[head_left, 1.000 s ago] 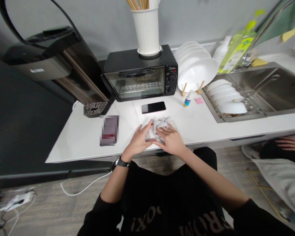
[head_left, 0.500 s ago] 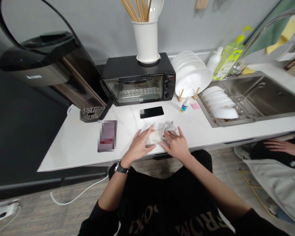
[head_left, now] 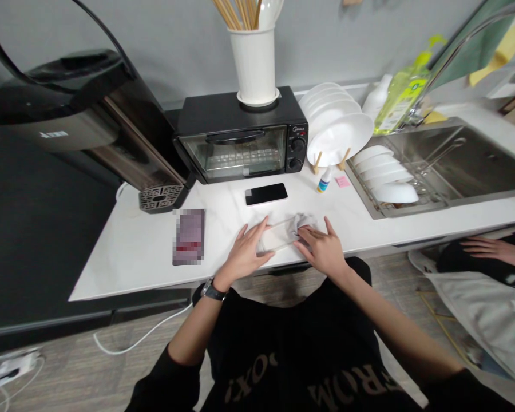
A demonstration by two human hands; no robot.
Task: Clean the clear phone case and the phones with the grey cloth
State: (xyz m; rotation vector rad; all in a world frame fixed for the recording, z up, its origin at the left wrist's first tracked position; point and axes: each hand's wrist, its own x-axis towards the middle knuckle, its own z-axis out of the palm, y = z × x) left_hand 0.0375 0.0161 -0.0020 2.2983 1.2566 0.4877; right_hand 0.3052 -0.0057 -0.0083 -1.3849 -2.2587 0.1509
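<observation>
A pale, see-through flat case (head_left: 277, 237), about as big as a phone, lies on the counter near its front edge. My left hand (head_left: 248, 252) grips its left end, thumb on the near side and fingers on the far side. A crumpled grey cloth (head_left: 302, 223) rests on the right part of the case. The fingers of my right hand (head_left: 324, 249) press the cloth down, partly hiding it. Just behind lies a black-screened phone (head_left: 266, 194). A small spray bottle (head_left: 324, 180) stands further right, by a pink slip of paper (head_left: 343, 181).
A blurred-out purple packet (head_left: 190, 237) lies to the left, before a tall black drink machine (head_left: 158, 197). At the back are a toaster oven (head_left: 240, 151) and racked white plates (head_left: 341, 137). A sink (head_left: 476, 171) with bowls is right; another person's hand (head_left: 493, 252) rests below.
My right hand and the grey cloth have slid a little to the right along the case, uncovering more of it. The left hand keeps its grip. The view has shifted slightly.
</observation>
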